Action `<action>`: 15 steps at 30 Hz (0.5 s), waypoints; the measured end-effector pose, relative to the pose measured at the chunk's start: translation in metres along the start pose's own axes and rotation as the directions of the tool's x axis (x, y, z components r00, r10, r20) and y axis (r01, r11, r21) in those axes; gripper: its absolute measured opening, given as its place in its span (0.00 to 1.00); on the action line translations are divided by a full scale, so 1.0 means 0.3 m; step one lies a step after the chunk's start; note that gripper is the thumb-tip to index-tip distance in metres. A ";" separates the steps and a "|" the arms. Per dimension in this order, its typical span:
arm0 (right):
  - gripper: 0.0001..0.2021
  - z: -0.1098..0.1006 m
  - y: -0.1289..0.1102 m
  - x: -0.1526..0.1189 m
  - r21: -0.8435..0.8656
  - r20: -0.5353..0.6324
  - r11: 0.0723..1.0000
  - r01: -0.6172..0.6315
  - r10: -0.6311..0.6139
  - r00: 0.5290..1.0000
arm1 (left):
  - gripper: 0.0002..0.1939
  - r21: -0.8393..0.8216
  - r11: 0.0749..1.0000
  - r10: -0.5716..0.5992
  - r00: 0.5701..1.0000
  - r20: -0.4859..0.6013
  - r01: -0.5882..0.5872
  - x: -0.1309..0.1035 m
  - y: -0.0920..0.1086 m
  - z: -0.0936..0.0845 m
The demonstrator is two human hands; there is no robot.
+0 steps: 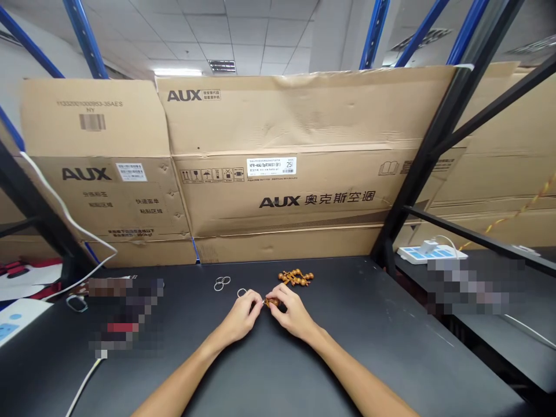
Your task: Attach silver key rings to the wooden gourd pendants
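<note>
Near the middle of the black table, my left hand (243,315) and my right hand (291,313) meet almost fingertip to fingertip. My right hand pinches a small brown wooden gourd pendant (273,302), partly hidden by the fingers. Between my left fingertips a small silver bit shows, which looks like the edge of a metal ring (263,302); most of it is covered. Just behind my left hand lies a loose silver ring (242,293). Two more silver rings (222,282) lie touching, farther left. A pile of brown gourd pendants (296,277) rests beyond my right hand.
Cardboard boxes (278,214) stand along the back of the black table (278,370). Blurred items and a white cable (84,382) lie at left. A black rack post (417,162) rises at right, with a white power strip (430,253) behind it.
</note>
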State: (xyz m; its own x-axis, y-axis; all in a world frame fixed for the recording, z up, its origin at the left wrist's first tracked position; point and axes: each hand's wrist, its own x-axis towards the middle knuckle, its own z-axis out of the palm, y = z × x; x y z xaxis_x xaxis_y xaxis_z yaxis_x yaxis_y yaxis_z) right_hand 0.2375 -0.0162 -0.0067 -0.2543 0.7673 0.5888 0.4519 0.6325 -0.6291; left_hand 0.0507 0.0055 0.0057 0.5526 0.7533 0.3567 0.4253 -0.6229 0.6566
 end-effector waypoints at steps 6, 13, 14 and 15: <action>0.07 0.004 0.011 -0.001 0.009 -0.052 1.000 -0.003 0.004 0.999 | 0.13 -0.019 1.000 -0.017 1.000 0.007 0.017 0.003 0.005 -0.002; 0.07 0.009 0.015 -0.002 0.024 -0.057 1.000 0.003 -0.002 0.998 | 0.12 -0.041 0.999 -0.029 0.999 0.014 0.029 0.002 0.005 -0.002; 0.07 0.008 0.013 -0.002 0.026 -0.054 1.000 0.001 0.001 0.999 | 0.12 -0.044 0.999 -0.030 0.999 0.015 0.030 0.002 0.006 -0.003; 0.07 0.008 0.012 -0.002 0.027 -0.051 1.000 -0.001 0.002 0.999 | 0.12 -0.048 0.998 -0.030 0.999 0.018 0.031 0.003 0.006 -0.004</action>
State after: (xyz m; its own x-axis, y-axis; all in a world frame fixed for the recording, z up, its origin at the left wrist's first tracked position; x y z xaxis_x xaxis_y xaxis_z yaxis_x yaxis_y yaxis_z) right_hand 0.2373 -0.0141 -0.0105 -0.2093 0.7624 0.6123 0.4290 0.6343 -0.6432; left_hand 0.0512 0.0052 0.0079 0.5520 0.7680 0.3248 0.4073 -0.5882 0.6986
